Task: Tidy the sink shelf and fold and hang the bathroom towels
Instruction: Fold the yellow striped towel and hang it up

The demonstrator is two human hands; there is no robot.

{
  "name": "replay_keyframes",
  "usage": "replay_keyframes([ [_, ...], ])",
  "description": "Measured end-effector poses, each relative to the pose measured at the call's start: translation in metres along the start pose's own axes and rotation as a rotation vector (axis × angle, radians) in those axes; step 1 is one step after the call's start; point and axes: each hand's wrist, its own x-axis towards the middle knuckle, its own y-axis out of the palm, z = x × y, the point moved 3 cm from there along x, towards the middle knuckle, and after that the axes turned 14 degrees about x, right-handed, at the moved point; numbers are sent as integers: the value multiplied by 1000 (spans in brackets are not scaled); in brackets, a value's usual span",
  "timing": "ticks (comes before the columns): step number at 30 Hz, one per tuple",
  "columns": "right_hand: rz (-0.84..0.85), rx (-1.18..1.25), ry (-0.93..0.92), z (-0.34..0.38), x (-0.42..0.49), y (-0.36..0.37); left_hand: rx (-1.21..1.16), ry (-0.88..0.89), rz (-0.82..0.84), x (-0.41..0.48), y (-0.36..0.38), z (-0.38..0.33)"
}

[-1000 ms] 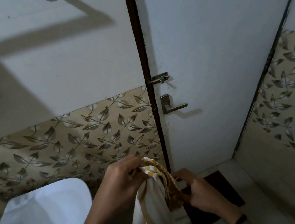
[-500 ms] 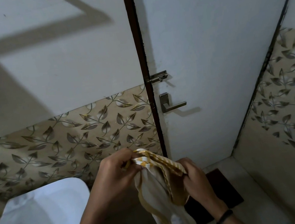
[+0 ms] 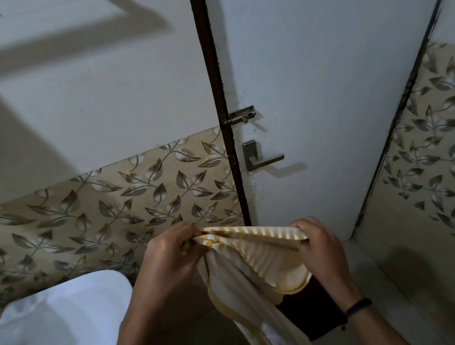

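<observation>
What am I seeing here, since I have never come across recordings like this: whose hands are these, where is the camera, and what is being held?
There is no machine here. A person wears one camera on the head, and it looks forward and down, so every picture shows their own two bare hands from above. The left hand and the right hand each pinch the top edge of a cream towel with a yellow striped border. The edge is stretched between them and the rest hangs down. At lower left is a white sink. Ahead is a white door with a metal handle, and a dark mat lies on the floor.
</observation>
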Motion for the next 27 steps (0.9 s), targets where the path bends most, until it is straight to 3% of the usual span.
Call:
replay_keyframes([
  [6,-119,-136,42,3,34,-41,302,161,120,-9,14,18],
  [14,78,-420,44,25,82,-78,324,187,106,-3,25,50],
  [18,146,-154,117,28,90,-97,299,248,86,-6,27,52],
  [27,-51,413,80,74,80,-137,-97,71,-11,-17,48,50],
])
